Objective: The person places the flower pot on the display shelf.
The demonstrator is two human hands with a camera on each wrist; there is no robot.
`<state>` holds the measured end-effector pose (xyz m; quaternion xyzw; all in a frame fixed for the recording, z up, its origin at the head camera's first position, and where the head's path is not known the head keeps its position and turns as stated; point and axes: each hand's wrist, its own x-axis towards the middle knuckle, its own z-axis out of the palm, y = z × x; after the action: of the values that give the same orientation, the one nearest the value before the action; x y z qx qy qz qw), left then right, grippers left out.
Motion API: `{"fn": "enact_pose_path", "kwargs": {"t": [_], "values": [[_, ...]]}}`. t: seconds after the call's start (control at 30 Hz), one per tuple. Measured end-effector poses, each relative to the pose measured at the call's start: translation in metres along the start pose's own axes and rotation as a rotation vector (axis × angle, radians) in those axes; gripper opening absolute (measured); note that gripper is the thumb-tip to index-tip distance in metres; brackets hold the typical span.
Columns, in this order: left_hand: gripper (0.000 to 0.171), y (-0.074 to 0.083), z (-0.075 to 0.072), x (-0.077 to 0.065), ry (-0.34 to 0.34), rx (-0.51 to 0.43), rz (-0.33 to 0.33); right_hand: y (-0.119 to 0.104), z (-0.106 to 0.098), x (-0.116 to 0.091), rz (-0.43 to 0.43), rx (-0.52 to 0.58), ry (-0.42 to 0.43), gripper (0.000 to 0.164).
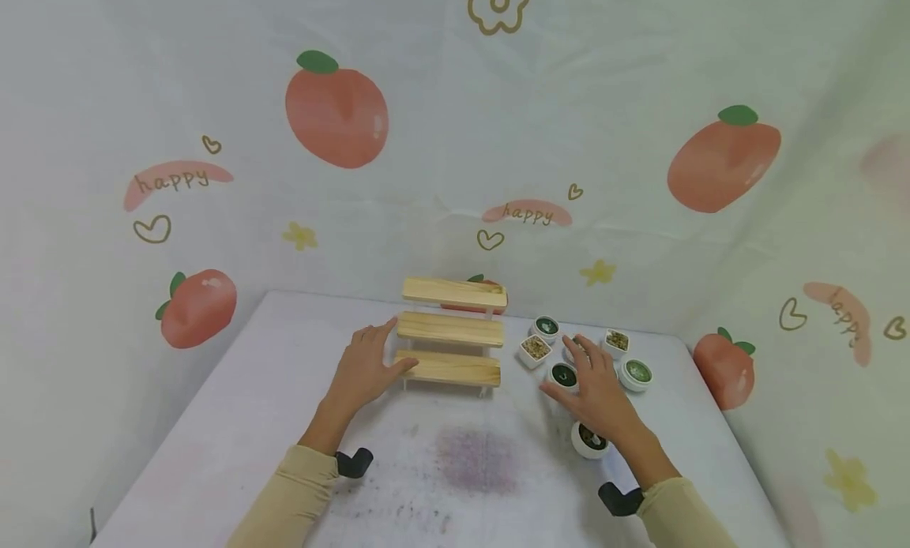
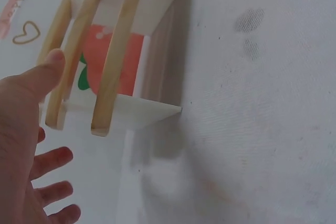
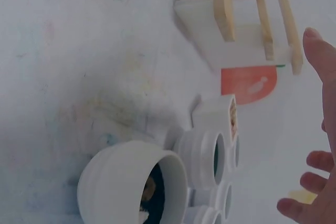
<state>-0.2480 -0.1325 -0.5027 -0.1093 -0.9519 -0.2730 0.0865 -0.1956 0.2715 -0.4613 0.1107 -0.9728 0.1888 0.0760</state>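
Head cam, I've got my left hand (image 1: 364, 372) beside the wooden shelf (image 1: 449, 328) near the table's (image 1: 245, 406) back edge, right hand (image 1: 597, 388) by white pots (image 1: 564, 374) toward the back-right corner; left wrist, fingers spread; right wrist, fingers apart too.

Room type unclear; looks like curtained-off work corner: fruit-print cloth (image 1: 441, 129) behind and beside stained white tabletop (image 1: 419, 433).

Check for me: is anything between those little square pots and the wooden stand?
Nothing visible stands between the left square pot and the three-tiered wooden stand. For the right square pot, that left one and the round pot behind it lie along the direct way.
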Motion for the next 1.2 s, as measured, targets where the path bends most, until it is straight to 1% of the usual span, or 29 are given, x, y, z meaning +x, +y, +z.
{"fn": "enact_pose_path", "kwargs": {"t": [0.13,0.23,0.3,0.47,0.53,0.6,0.7,0.87,0.93,1.03,1.2], "values": [[0.089,-0.004,0.004,0.0,-0.011,-0.12,-0.032,0.009,-0.002,-0.005,0.004,0.062,-0.017,0.09],[0.086,-0.007,0.006,-0.002,-0.018,-0.16,-0.046,0.016,-0.001,-0.009,-0.004,0.076,-0.012,0.088],[0.084,-0.009,0.007,-0.003,-0.022,-0.188,-0.047,0.02,0.0,-0.012,-0.02,0.074,0.004,0.088],[0.078,-0.011,0.01,-0.003,-0.026,-0.305,-0.073,0.029,0.005,-0.02,-0.081,0.062,0.072,0.086],[0.077,-0.009,0.01,-0.002,-0.028,-0.354,-0.098,0.032,0.007,-0.023,-0.106,0.054,0.098,0.086],[0.076,-0.009,0.011,-0.001,-0.028,-0.389,-0.117,0.036,0.01,-0.026,-0.117,0.061,0.109,0.085],[0.075,-0.009,0.013,0.0,-0.038,-0.444,-0.141,0.04,0.014,-0.033,-0.11,0.073,0.109,0.083],[0.073,-0.01,0.02,0.002,-0.058,-0.487,-0.163,0.045,0.021,-0.042,-0.099,0.079,0.121,0.078],[0.07,-0.01,0.022,0.002,-0.06,-0.495,-0.159,0.047,0.023,-0.044,-0.099,0.078,0.13,0.077],[0.068,-0.01,0.025,0.002,-0.053,-0.512,-0.149,0.05,0.027,-0.048,-0.101,0.072,0.141,0.076],[0.071,-0.01,0.03,0.001,-0.035,-0.538,-0.153,0.052,0.032,-0.054,-0.111,0.036,0.175,0.07]]}}
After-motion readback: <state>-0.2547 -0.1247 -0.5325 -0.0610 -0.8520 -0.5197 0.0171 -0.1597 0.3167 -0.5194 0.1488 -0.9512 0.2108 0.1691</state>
